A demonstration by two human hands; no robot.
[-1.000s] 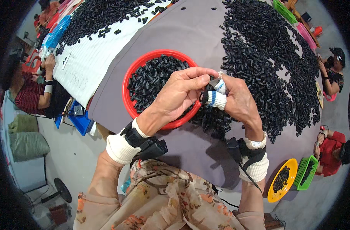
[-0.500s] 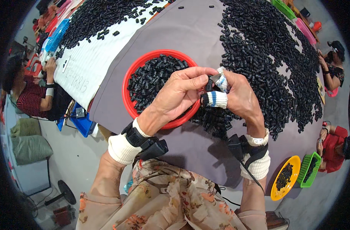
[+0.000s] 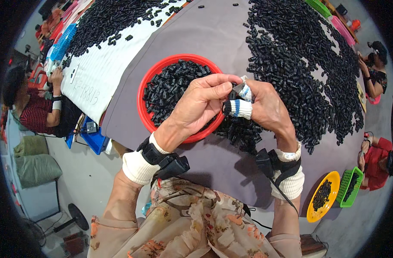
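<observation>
Over the right side of a red basin (image 3: 141, 101) full of small black plastic parts (image 3: 172, 84), my two hands meet. My left hand (image 3: 198, 101) has thumb and forefinger pinched together; whatever lies between their tips is hidden. My right hand (image 3: 271, 105) is closed around a small grey blade-like piece (image 3: 238, 87), whose flat end shows by the left fingertips. White cloth with blue marks (image 3: 246, 91) wraps about that piece. A white finger sleeve (image 3: 243, 109) with blue stripes and a black end covers a right finger. Both wrists carry white cuffs and black strapped devices.
A big heap of black parts (image 3: 299, 77) spreads over the grey table cover (image 3: 196, 34) on the right. Another heap (image 3: 106, 26) lies on white cloth at far left. A yellow plate (image 3: 334, 180) and green basket (image 3: 353, 200) sit at right. Co-workers sit on both sides.
A black part that showed between my fingertips is no longer visible there. My right hand's striped finger sleeve has shifted slightly left and up. The left hand has barely moved.
</observation>
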